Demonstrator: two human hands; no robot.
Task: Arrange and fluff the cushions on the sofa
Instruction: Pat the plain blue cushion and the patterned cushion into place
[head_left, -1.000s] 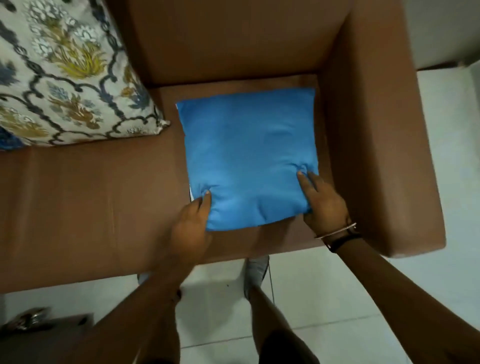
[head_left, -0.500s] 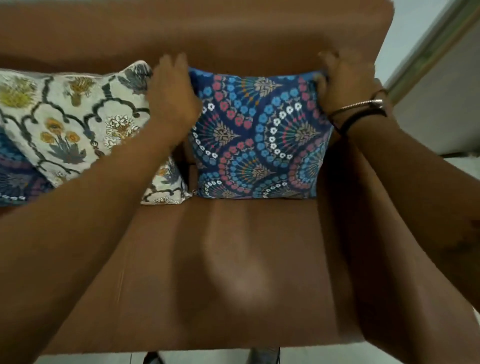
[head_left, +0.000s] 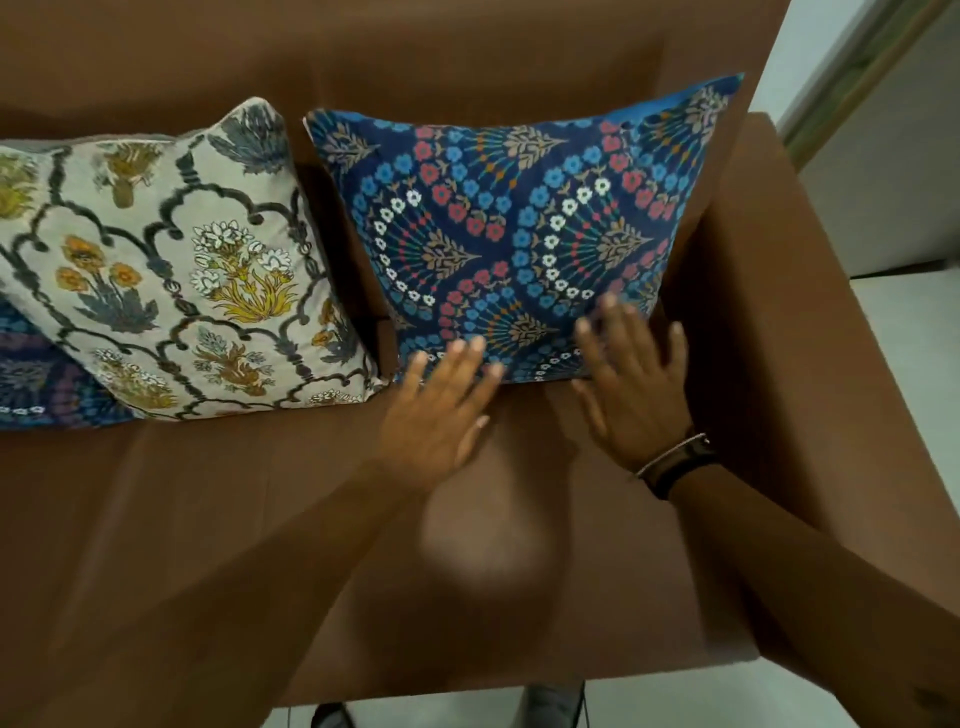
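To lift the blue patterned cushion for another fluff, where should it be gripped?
Probably by the blue patterned cushion's two top corners, from above. It stands upright against the sofa backrest, the corners stick up free, and the armrest crowds its right edge.

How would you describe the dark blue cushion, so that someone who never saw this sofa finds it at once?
Start at the brown sofa and go to its right armrest. The dark blue cushion stands upright in that corner, against the backrest. Unlike the cream floral cushion on its left, it carries fans of small red, blue and white flowers.
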